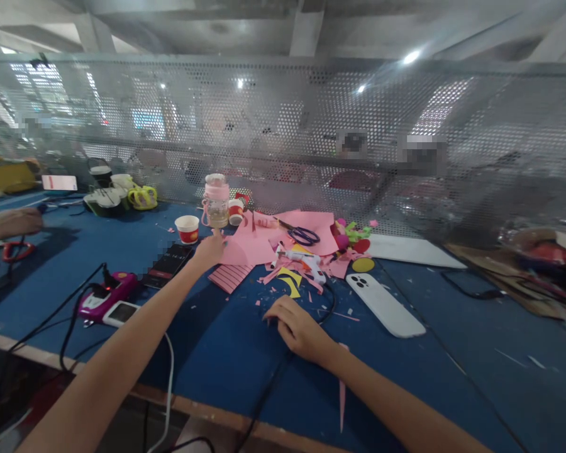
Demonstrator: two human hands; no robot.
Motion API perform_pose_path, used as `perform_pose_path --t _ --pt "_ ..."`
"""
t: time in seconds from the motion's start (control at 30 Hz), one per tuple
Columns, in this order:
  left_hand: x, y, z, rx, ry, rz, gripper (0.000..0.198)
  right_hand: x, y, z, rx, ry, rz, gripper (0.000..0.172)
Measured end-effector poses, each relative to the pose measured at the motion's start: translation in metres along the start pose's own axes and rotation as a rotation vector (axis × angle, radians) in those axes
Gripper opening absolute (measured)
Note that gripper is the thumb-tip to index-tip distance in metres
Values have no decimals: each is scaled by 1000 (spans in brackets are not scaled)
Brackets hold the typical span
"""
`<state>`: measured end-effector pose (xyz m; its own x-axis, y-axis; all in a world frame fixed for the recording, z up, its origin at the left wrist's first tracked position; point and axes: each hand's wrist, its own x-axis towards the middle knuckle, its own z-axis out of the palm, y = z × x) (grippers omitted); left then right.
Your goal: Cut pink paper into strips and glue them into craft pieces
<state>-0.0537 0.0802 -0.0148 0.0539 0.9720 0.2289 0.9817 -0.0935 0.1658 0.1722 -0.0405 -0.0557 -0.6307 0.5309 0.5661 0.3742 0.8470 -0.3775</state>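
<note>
My left hand (210, 250) reaches across the blue table to the left edge of a pink paper sheet (249, 248), its fingers closed at that edge. A striped pink piece (230, 278) lies just under the sheet. My right hand (295, 324) rests low over the table with fingers loosely bent and apart, holding nothing. Ahead of it are yellow paper scraps (290, 282) and a white glue gun (306, 261) with a dark cord. Behind these, dark-handled scissors (304, 236) lie on the pink paper.
A white phone (387, 305) lies right; a dark phone (167, 265) and a purple power strip (108, 296) with cords lie left. A pink-lidded bottle (216, 204) and paper cup (187, 229) stand behind. Another person's hand (14, 221) is far left, near red-handled scissors (17, 251). A perforated metal screen (273, 126) bounds the back.
</note>
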Motion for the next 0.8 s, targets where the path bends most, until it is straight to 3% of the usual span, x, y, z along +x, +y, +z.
perform_pose_path --t 0.1,0.2,0.27,0.4,0.57,0.7,0.8 --pt "4 0 -17 -107 95 1 36 1 -1 -2 24 49 29 28" --pt "2 3 -33 -639 302 56 23 1 1 0 117 210 173 24" --pt "-2 7 -39 -1006 307 7 20 1 7 3 265 396 331 19" --pt "-18 16 -38 -1525 16 -120 29 1 24 11 749 690 598 35" --pt "-39 29 -26 -1603 -295 -221 26 8 25 6 1210 714 727 36" --pt "-43 33 -20 -1494 -397 -252 12 16 15 -2 1190 647 876 33" --pt "-40 29 -15 -1395 -455 -241 14 16 17 -2 1123 650 922 35"
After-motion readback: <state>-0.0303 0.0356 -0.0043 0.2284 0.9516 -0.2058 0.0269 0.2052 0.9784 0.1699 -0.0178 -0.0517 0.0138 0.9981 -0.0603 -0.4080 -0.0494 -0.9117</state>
